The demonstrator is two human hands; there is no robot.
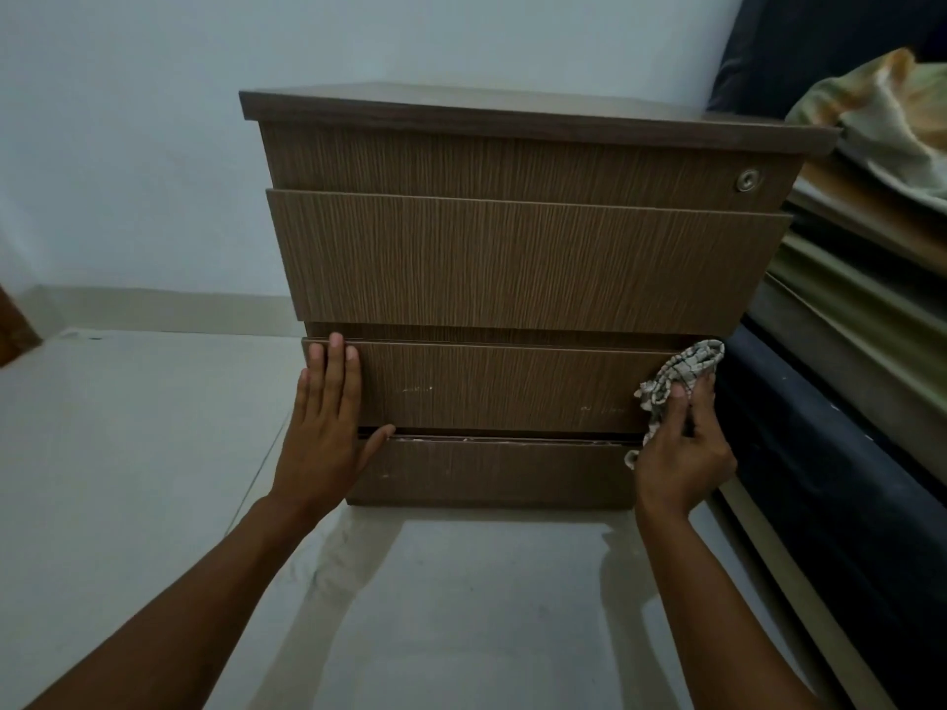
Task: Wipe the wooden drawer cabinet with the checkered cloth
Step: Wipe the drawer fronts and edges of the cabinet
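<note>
A brown wooden drawer cabinet [522, 258] stands on the floor in front of me, with several drawer fronts and a round metal lock [748, 179] at the top right. My left hand [328, 427] lies flat with fingers spread on the left end of the third drawer front [492, 386], its thumb hooked under the lower edge. My right hand [684, 448] grips the crumpled checkered cloth [681, 374] and presses it against the right end of that same drawer front. The second drawer juts out slightly.
A pale tiled floor [153, 453] spreads to the left and in front. Close on the cabinet's right is a dark bed frame with mattress [845, 453] and a green-orange fabric [881, 115] on top. A light blue wall [128, 146] stands behind.
</note>
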